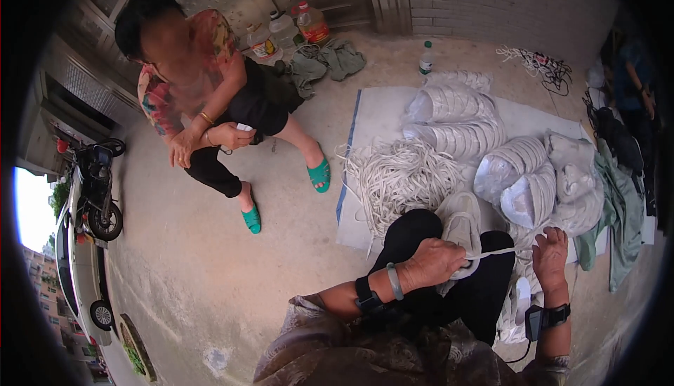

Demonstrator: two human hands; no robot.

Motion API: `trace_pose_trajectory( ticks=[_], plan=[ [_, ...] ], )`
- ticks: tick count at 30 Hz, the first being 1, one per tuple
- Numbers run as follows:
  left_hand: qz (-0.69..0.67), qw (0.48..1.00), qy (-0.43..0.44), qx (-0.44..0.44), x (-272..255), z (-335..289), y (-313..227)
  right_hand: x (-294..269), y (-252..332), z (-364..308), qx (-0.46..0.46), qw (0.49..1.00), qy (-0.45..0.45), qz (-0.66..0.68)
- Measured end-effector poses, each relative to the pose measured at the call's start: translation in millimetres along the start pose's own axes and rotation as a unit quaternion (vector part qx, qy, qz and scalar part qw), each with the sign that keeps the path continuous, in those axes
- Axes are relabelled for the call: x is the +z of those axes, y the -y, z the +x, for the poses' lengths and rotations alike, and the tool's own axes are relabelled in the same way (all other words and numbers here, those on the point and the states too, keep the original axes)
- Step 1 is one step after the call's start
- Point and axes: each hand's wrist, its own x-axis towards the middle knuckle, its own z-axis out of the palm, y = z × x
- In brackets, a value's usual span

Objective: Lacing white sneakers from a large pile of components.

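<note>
A pale beige lace-up shoe (460,219) rests on my lap between my knees, its toe pointing away from me. My left hand (437,262) is closed at the shoe's opening, fingers bent over the upper; whether it also pinches the lace is hidden. From beside those fingertips a flat white shoelace (502,252) runs taut to the right. My right hand (550,254) pinches its other end, raised off to the right of the shoe. Just beyond my left knee lies a large tangled heap of white shoelaces (404,179).
Stacked shoe uppers (456,119) and more nested uppers (519,175) lie on a white sheet (372,112). Green cloth (618,217) is at the right. A person (203,98) in green slippers sits at the left. A bottle (426,57) stands behind; dark cords (551,70) lie near the wall.
</note>
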Motion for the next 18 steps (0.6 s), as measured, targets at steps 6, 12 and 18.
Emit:
trace_pose_trajectory(
  ticks=[6,12,18],
  plan=[
    [0.04,0.997,0.02,0.056,5.4,11.8,-3.1,8.4,83.5,20.1,-0.006,0.829,0.128,0.545],
    [0.136,0.984,0.045,0.106,16.5,11.1,4.9,31.9,82.2,10.9,-0.049,0.847,0.195,0.492],
    [0.157,0.986,0.041,-0.03,18.1,4.5,15.3,45.6,90.9,-0.6,-0.069,0.907,0.134,0.393]
  ],
)
